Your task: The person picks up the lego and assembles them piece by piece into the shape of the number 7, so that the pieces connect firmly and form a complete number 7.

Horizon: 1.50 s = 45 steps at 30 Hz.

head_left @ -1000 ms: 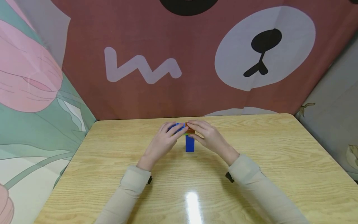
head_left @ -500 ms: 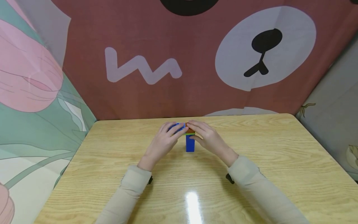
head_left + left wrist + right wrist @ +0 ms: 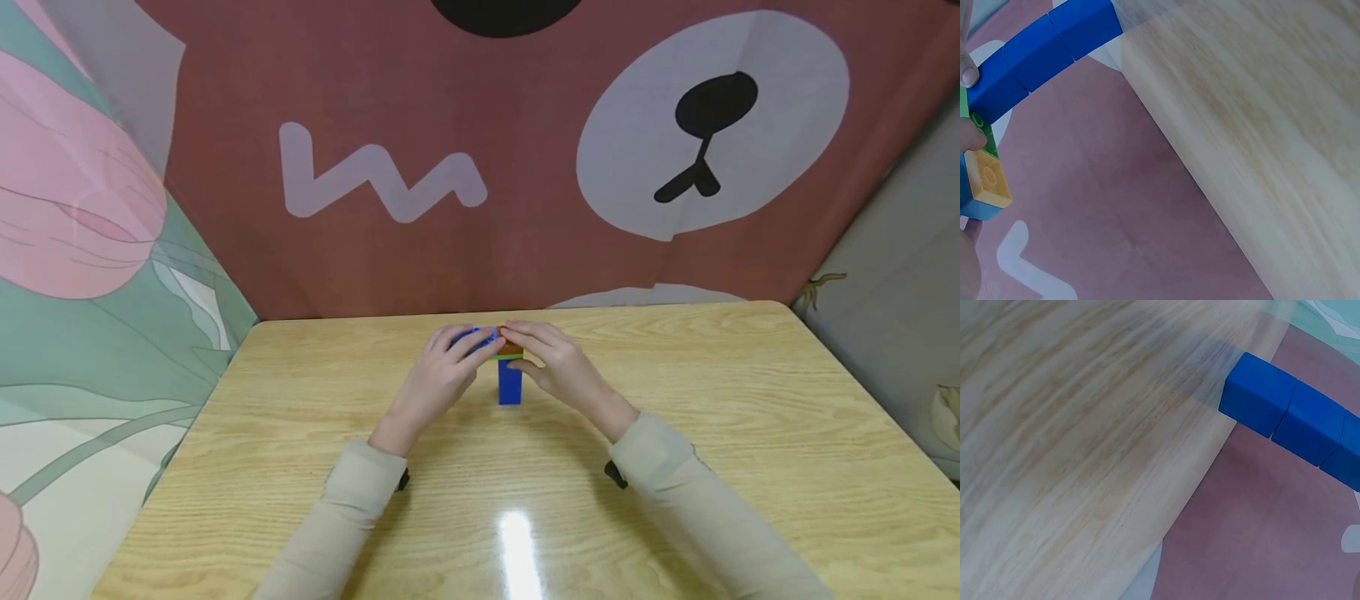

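A column of three blue building bricks (image 3: 510, 385) stands upright on the table in the head view. On top sits a thin green brick (image 3: 512, 357), with an orange brick (image 3: 512, 350) above it. My left hand (image 3: 435, 379) grips the part jutting left, fingers over a blue brick (image 3: 474, 337). In the left wrist view its thumb presses under the green brick (image 3: 990, 142), beside a yellow-orange brick (image 3: 988, 178) with a hollow underside. My right hand (image 3: 566, 367) holds the orange end, fingertips on top, thumb at the column's top. The right wrist view shows the column (image 3: 1285, 403) without the hand.
The bricks stand near the far side of a wood-grain table (image 3: 300, 375). Behind its back edge hangs a reddish-brown cloth (image 3: 412, 267) with a bear print. A flower-patterned cloth (image 3: 75, 350) lines the left side.
My right thumb has slipped slightly lower, so more of the green edge shows. Both hands otherwise keep their places on the bricks.
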Motion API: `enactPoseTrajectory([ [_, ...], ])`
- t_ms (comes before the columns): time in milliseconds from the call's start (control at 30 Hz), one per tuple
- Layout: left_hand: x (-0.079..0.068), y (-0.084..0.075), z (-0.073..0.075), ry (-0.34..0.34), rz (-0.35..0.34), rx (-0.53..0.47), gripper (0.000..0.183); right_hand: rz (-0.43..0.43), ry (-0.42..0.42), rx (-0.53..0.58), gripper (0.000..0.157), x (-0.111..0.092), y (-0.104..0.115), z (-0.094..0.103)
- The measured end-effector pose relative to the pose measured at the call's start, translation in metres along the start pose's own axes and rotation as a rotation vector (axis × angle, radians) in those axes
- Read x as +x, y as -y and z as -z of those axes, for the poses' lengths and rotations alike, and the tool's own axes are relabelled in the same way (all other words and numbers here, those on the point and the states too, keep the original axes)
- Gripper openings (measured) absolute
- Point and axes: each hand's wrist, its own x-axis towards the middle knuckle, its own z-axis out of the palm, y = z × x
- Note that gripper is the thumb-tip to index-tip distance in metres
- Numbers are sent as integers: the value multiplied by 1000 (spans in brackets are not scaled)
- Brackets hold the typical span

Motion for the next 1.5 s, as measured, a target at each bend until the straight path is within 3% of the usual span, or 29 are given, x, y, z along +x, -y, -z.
enactPoseTrajectory([
  [167,1,0,2,-3,-1,11,53,5,0,-8,54,0,0,0],
  [433,2,0,6,61,-13,55,53,3,12,-38,56,-2,0,0],
  [567,0,1,5,48,-29,72,52,0,24,-43,56,-3,1,0],
  [867,-4,7,5,-37,8,-82,55,-10,45,-34,55,-2,1,1],
  [1000,-7,12,9,-38,117,-183,56,-34,58,-37,54,-2,3,3],
  [1333,-18,18,12,82,571,-612,62,-124,55,10,44,-4,4,-1],
  [1500,-19,18,11,93,686,-783,55,-169,43,69,41,-4,5,-2],
])
